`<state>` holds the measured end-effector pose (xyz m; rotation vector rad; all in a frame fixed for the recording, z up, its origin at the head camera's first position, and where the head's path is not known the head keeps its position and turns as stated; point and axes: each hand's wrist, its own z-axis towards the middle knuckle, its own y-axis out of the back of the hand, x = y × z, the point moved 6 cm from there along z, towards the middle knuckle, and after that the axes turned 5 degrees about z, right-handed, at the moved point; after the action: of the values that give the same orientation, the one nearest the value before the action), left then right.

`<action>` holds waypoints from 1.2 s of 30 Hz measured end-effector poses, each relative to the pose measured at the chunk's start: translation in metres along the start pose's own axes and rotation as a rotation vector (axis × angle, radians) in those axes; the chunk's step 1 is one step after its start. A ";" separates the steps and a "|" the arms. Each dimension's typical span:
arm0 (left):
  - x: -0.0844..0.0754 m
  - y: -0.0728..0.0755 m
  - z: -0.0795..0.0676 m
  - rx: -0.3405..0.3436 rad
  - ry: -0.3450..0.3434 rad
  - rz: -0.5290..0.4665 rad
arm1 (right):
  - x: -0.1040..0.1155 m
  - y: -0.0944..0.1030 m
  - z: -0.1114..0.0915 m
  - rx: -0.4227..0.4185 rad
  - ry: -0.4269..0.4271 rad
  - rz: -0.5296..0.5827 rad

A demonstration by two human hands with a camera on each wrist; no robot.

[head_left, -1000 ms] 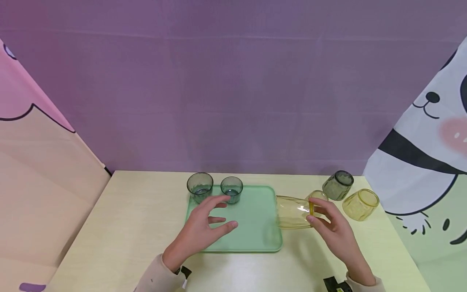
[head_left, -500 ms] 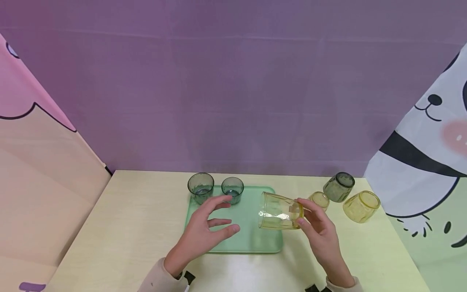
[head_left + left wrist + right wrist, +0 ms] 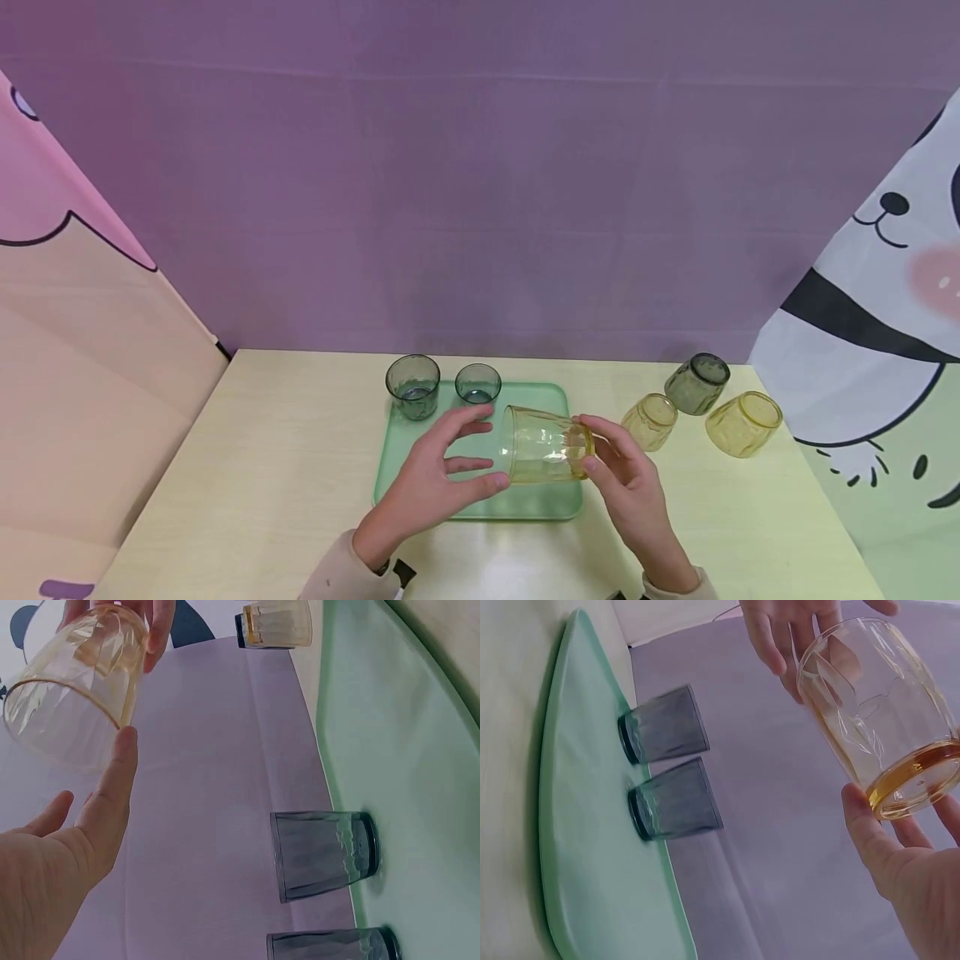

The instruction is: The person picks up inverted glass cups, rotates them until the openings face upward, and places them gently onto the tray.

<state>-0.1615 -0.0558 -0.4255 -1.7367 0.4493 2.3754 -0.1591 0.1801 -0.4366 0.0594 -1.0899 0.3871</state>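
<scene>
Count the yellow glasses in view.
3: the held glass, sideways in the right hand above the tray; a smaller glass on the table, right of the tray; a larger glass farther right. None looks hidden.

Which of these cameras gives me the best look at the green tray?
The head view: all of the green tray fits in the frame, though the left hand and the held yellow glass hide parts. The left wrist view cuts it off at top, right and bottom; the right wrist view cuts it off at the bottom.
</scene>
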 end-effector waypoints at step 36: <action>-0.002 -0.002 0.019 0.034 0.048 0.071 | -0.003 0.000 0.000 0.004 -0.022 -0.063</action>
<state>-0.1774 -0.0474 -0.4184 -1.7949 0.5643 2.3629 -0.1603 0.1788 -0.4393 0.1018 -1.1062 0.3324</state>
